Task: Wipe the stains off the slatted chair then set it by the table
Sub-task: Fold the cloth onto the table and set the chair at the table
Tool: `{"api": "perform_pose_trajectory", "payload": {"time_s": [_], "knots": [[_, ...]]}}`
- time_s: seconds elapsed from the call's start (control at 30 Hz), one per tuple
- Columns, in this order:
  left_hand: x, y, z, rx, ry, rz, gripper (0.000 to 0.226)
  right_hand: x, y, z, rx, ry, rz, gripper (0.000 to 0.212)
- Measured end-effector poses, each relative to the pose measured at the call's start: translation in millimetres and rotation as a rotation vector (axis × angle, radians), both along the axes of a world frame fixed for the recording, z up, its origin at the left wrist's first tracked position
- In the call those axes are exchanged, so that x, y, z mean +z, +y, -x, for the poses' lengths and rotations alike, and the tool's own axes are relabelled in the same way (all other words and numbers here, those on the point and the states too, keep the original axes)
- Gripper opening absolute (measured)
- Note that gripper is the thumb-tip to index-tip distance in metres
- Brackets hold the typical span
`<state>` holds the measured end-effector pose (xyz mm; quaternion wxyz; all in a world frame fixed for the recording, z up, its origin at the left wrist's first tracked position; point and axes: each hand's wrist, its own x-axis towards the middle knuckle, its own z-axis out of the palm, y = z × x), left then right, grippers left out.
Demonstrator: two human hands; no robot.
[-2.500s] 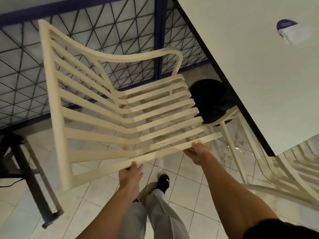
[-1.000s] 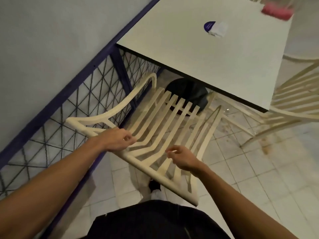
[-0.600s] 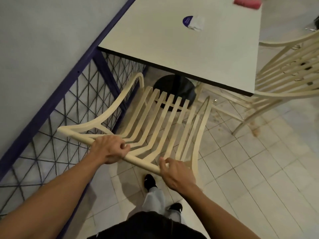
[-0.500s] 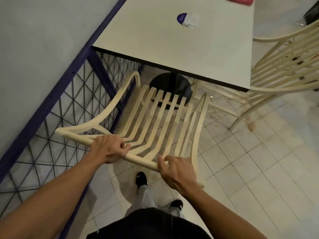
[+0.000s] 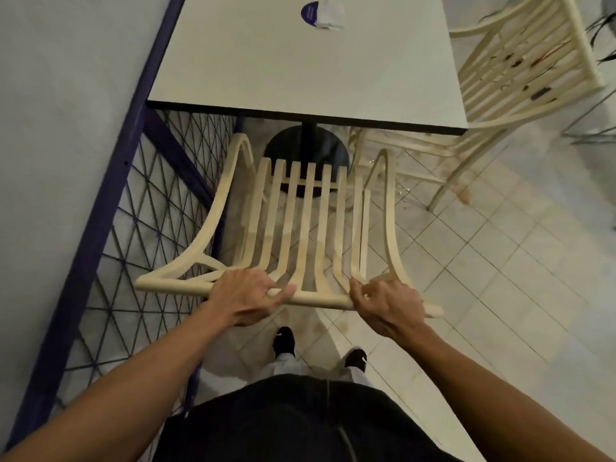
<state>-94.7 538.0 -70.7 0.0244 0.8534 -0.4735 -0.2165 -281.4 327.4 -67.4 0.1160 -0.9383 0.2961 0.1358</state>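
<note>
White counter [image 5: 300,61] fills 12 o'clock, its near edge square across the view. Cream slatted chair [image 5: 301,228] is at centre, just beside that edge.

Change noted: 2.5 s ago the chair was held up on its side, clear of the counter. At 1.0 s ago it was skewed to the edge. Now it is upright, back toward the person, seat front pointing at the black pedestal [image 5: 306,145].

Judgement: placing step nearly done; a last push in or a let-go remains. The legs are hidden, so I cannot tell whether all rest on the floor [image 5: 500,278]. No cloth in view. Slats look mostly clean; faint tan patches mid-seat are unresolved.

Second chair [image 5: 520,51] at 2 o'clock carries dark and red marks on its slats.

Left hand [image 5: 245,295], at 7 o'clock of the chair, and right hand [image 5: 388,306], at 5 o'clock, each grip the backrest's top rail with fingers curled over it.

Containers: none seen. A small purple-and-white item [image 5: 321,13] lies on the counter at 12 o'clock, too blurred to identify.
</note>
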Motion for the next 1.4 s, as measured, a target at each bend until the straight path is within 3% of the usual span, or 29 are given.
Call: {"api": "perform_pose_trajectory", "payload": {"time_s": [0.13,0.33,0.7,0.93,1.4], "knots": [[3,4,-3,-0.002,0.074,0.012,0.092,5,9,-1,0.003,0.07,0.062,0.056],[8,6,-4,0.054,0.125,-0.024,0.09,4,16,-8,-0.047,-0.03,0.085,0.066],[2,30,-24,0.031,0.054,-0.042,0.098,1,30,-31,-0.067,-0.023,0.06,0.075],[0,33,-45,-0.001,-0.082,-0.006,0.116,-1,32,-52,-0.079,-0.03,0.033,0.067],[-11,15,-68,-0.048,-0.127,0.098,0.1,3,13,-66,-0.028,0.024,0.016,0.047]]}}
